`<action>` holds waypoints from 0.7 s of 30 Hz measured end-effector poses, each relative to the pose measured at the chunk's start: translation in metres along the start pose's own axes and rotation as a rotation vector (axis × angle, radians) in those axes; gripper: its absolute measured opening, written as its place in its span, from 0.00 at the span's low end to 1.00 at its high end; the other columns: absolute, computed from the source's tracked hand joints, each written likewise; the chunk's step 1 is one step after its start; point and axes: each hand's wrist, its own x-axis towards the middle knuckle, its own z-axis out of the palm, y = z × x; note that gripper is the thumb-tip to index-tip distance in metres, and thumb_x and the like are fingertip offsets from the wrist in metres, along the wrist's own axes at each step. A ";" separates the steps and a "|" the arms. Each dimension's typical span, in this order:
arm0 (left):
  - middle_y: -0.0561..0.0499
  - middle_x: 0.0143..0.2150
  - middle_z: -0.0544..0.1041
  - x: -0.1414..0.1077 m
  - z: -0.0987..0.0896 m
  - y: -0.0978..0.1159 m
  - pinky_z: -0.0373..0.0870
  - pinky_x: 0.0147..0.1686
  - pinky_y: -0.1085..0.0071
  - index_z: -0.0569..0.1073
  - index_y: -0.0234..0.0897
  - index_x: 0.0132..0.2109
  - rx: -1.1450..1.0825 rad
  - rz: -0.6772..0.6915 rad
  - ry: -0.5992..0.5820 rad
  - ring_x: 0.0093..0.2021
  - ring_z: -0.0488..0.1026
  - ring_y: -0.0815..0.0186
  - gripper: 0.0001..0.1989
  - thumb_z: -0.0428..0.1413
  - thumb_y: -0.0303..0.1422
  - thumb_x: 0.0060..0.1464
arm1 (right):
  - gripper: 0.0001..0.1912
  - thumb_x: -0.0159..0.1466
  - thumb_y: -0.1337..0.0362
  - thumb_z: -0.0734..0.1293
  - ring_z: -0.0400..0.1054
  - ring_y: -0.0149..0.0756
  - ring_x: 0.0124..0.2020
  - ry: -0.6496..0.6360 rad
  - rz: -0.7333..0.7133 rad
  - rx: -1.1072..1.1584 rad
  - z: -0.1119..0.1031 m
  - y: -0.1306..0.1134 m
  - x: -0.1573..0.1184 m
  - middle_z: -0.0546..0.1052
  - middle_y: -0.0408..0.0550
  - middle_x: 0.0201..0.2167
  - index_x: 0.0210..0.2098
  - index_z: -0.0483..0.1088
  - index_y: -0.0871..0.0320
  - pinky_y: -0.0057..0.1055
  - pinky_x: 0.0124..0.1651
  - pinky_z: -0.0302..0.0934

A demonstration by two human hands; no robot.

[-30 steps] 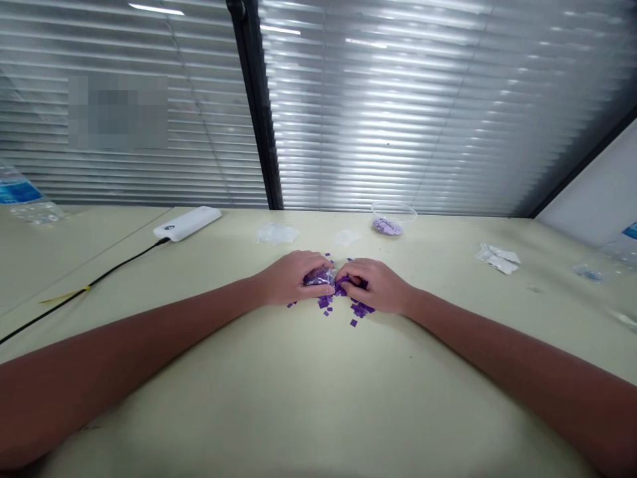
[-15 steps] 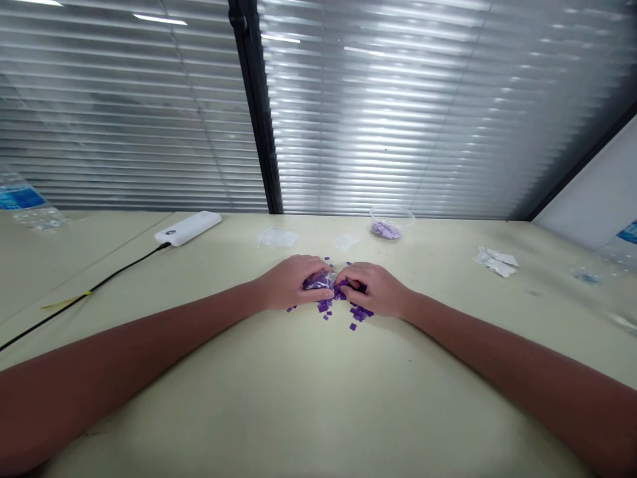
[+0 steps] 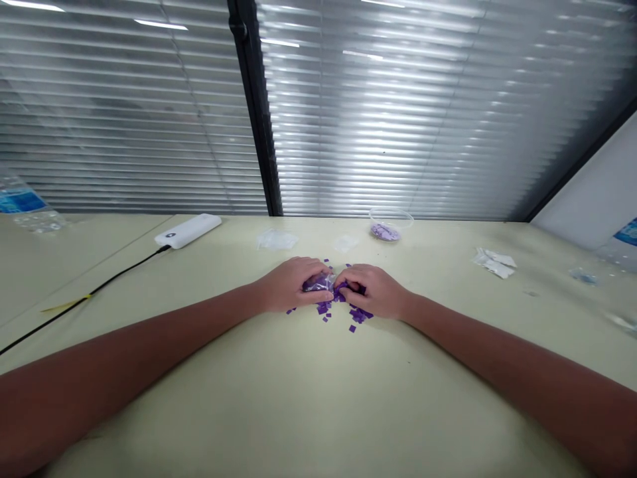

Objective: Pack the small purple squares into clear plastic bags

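My left hand [image 3: 291, 284] is closed round a small clear plastic bag [image 3: 319, 282] with purple pieces inside. Right beside it, my right hand [image 3: 372, 290] has its fingers curled and pressed on purple pieces at the mouth of the bag. Small flat purple squares [image 3: 357, 315] lie scattered on the table under and around both hands. The fingertips of the two hands almost meet, and the palm side of my right hand is hidden.
Behind the hands on the table [image 3: 279, 398] are a clear round tub [image 3: 385, 231] of pale purple pieces, clear plastic bags [image 3: 277, 239] and a white power bank [image 3: 188, 231] with a black cable. White scraps [image 3: 495, 262] and bottles [image 3: 24, 201] stand farther out.
The whole view has shifted very slightly. Both hands keep nearly the same position at the bag and the purple pieces.
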 end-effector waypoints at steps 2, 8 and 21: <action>0.47 0.45 0.78 0.000 0.000 0.000 0.64 0.43 0.65 0.75 0.41 0.53 -0.004 0.002 -0.003 0.44 0.73 0.58 0.25 0.54 0.56 0.63 | 0.10 0.66 0.71 0.67 0.66 0.32 0.32 0.000 0.002 0.003 0.000 0.000 0.000 0.74 0.41 0.29 0.44 0.76 0.54 0.29 0.38 0.59; 0.48 0.44 0.78 0.000 0.000 0.000 0.64 0.42 0.66 0.75 0.41 0.53 -0.006 0.010 0.003 0.43 0.73 0.58 0.25 0.54 0.56 0.63 | 0.10 0.65 0.71 0.67 0.67 0.33 0.32 0.005 0.004 0.007 0.000 -0.001 0.000 0.75 0.42 0.30 0.44 0.76 0.54 0.29 0.38 0.59; 0.48 0.44 0.78 0.000 -0.001 0.001 0.64 0.41 0.66 0.75 0.41 0.53 -0.007 0.001 -0.001 0.43 0.73 0.58 0.25 0.54 0.56 0.63 | 0.09 0.66 0.70 0.67 0.66 0.33 0.31 0.003 -0.002 0.003 0.000 -0.002 0.001 0.74 0.42 0.29 0.44 0.76 0.54 0.28 0.37 0.59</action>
